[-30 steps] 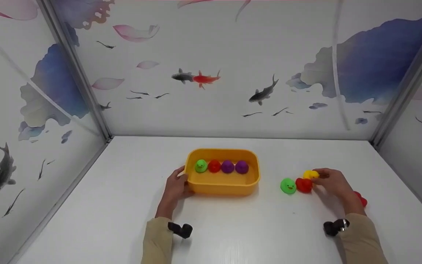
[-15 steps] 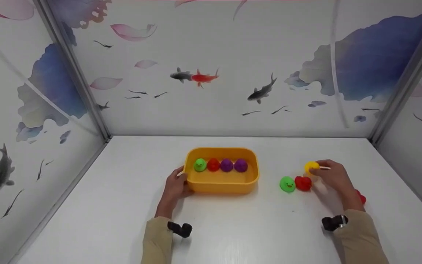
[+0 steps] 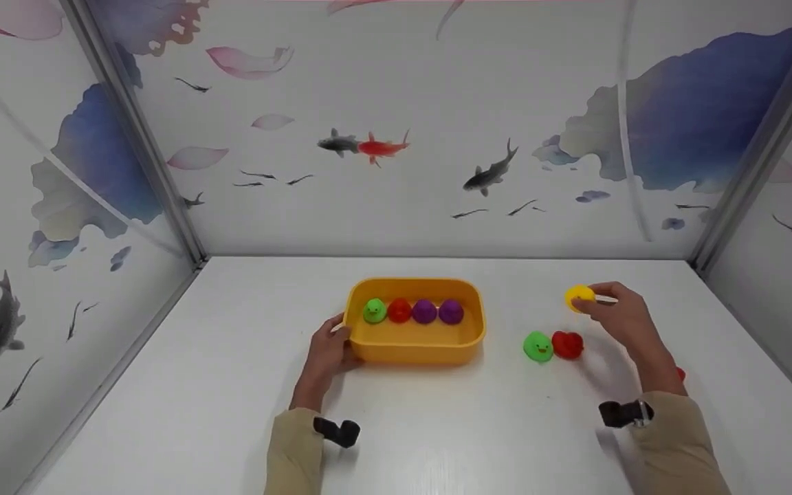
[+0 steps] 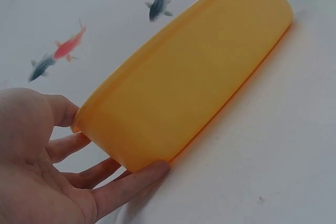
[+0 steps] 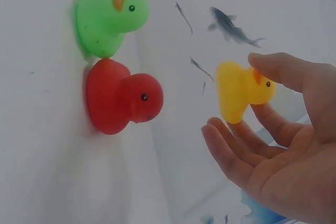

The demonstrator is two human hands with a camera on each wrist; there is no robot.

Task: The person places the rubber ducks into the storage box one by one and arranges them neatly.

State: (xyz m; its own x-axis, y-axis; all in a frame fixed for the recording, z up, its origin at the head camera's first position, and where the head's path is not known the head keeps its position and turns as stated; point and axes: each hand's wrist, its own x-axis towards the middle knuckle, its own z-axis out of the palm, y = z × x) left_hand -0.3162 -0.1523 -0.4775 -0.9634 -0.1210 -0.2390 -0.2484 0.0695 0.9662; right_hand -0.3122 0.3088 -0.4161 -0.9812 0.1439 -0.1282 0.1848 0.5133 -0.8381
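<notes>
The lifting step seems in hand — the right hand (image 3: 619, 315) pinches the yellow duck (image 3: 579, 296), fingers opened only about its width, above the tabletop (image 3: 437, 426) toward the back right corner, while the left hand (image 3: 329, 349) grips the box's (image 3: 416, 354) left end — so next probably calls for steady carrying leftward.

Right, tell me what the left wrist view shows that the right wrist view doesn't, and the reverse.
Only the left wrist view: a yellow box, the left hand touching it, a printed red fish.
Only the right wrist view: the right hand pinching a yellow duck, and a red duck's face.
Both: the wall, the table, a dark fish and a green duck, cropped in the left one.
</notes>
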